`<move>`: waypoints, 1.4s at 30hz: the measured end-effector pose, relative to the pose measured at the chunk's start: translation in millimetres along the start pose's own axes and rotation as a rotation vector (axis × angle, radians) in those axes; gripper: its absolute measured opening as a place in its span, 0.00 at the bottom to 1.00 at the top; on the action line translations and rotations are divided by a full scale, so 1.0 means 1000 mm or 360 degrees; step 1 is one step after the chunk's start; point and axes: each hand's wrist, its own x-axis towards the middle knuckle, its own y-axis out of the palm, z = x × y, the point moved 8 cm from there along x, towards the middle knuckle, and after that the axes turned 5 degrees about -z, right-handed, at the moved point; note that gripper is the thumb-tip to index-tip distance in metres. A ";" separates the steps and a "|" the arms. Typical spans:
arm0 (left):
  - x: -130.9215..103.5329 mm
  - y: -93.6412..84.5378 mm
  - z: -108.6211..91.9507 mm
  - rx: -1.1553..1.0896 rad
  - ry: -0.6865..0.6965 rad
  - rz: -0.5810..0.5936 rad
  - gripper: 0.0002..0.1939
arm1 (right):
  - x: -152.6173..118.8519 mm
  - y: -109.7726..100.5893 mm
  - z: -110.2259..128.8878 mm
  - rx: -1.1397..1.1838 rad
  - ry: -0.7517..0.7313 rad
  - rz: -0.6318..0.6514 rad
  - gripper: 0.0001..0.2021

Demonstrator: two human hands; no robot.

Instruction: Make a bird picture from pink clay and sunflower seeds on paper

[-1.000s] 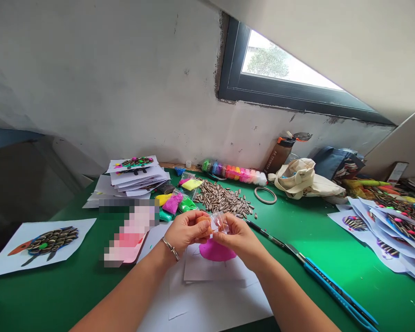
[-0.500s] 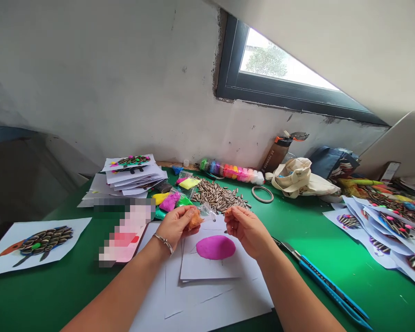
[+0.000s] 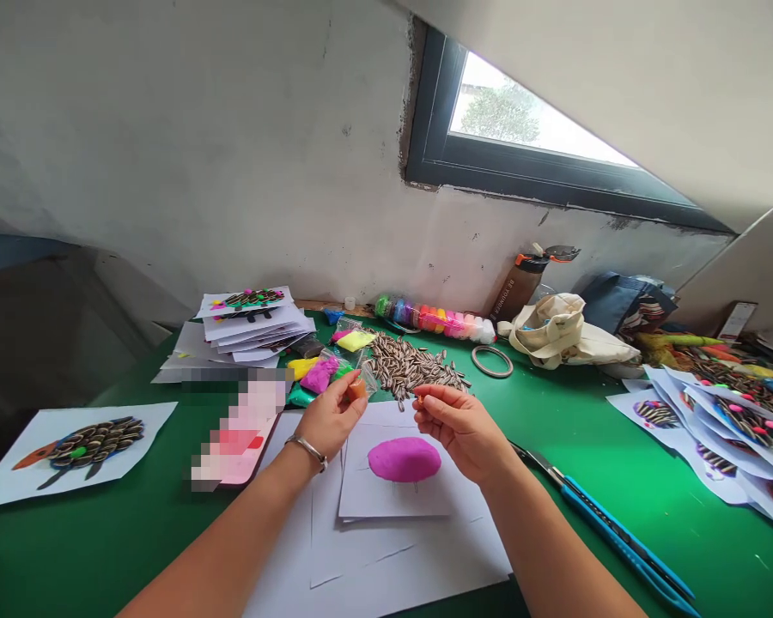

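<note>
Orange clay [image 3: 357, 389], its clear bag [image 3: 369, 386] about it, sits up in the fingers of the left hand [image 3: 322, 423], above the paper and beyond the near-left side of the pink oval [image 3: 404, 460]. Left hand pinches it between thumb and fingers. Right hand [image 3: 456, 427] pinches a small orange bit [image 3: 420, 400] between thumb and fingertips, other fingers curled; hands apart, neither pressed to the paper. State of the work: pink oval is laid flat on the small sheet [image 3: 392, 505], looks smooth and filled in; thin drawn lines show left of it and below it, uncovered. No orange on the sheet, no seeds on the oval. Small sheet lies on the large paper [image 3: 361, 575], on the green worktop [image 3: 567, 416]. Just beyond the hands: seeds [image 3: 416, 367] in a loose pile, clay packets [image 3: 320, 376] left of them, clay tubs [image 3: 435, 322] in a row behind. Pink case [image 3: 241, 468], partly pixelated, left of the paper. Blue cutter [image 3: 618, 532] and ring [image 3: 492, 361] on the right. Seed-covered animal picture [image 3: 96, 446] far left, seeds and orange head in place; paper stack [image 3: 258, 336] behind it, more seed pictures [image 3: 715, 438] far right.
</note>
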 end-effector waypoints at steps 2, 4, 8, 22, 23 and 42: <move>-0.001 -0.004 -0.004 0.0117 0.0045 -0.0024 0.33 | -0.001 0.002 0.000 -0.0006 -0.0010 0.0009 0.16; -0.003 -0.006 -0.009 0.0223 0.0070 -0.0050 0.33 | -0.001 0.003 0.000 -0.0005 -0.0023 0.0014 0.14; -0.009 -0.004 -0.023 0.0493 0.0261 -0.0069 0.30 | 0.000 0.005 0.001 -0.0013 -0.0050 0.0018 0.15; -0.004 -0.010 -0.024 0.0928 0.0514 -0.0168 0.21 | -0.005 0.011 -0.006 -0.0246 -0.0024 0.0085 0.15; -0.005 -0.012 -0.026 0.0939 0.0546 -0.0185 0.21 | -0.005 0.011 -0.005 -0.0306 -0.0048 0.0087 0.14; -0.037 0.011 -0.057 0.0637 0.0714 -0.0089 0.14 | -0.010 0.015 0.008 -0.0667 -0.0402 -0.0086 0.17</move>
